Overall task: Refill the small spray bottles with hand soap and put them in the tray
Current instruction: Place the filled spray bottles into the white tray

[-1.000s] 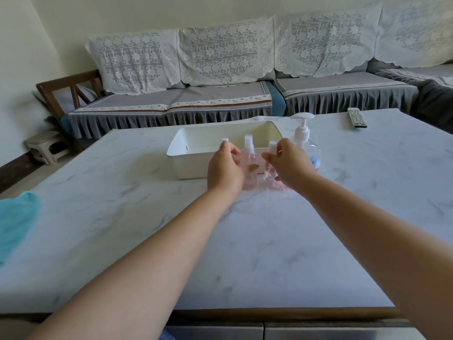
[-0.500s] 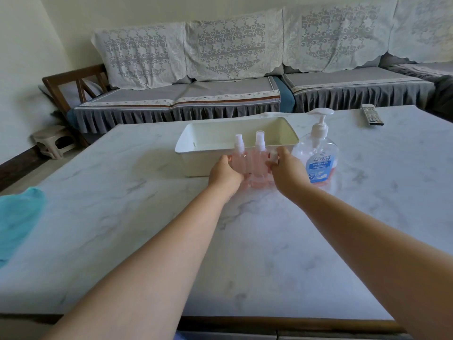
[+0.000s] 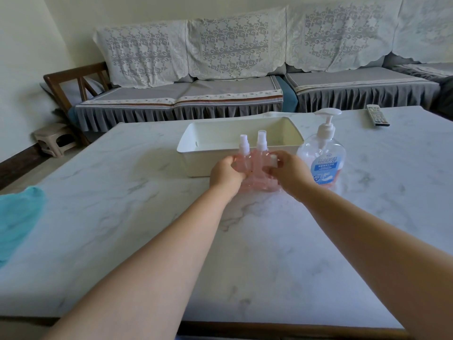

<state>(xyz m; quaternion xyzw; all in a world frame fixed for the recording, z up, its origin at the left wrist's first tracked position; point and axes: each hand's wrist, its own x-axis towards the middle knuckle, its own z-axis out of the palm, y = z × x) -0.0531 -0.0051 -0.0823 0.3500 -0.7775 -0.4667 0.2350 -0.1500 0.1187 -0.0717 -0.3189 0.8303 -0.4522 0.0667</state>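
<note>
I am gripping the pink spray bottles [image 3: 255,165] between my left hand [image 3: 226,174] and right hand [image 3: 288,171], both closed on the cluster, standing upright on the table [image 3: 269,253] just before the white tray [image 3: 196,158], soap bottle [image 3: 323,160] beside my right.

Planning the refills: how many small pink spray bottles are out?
3. Left bottle at the left hand, middle bottle beside it, third bottle mostly hidden by the right hand. More may be hidden.
</note>
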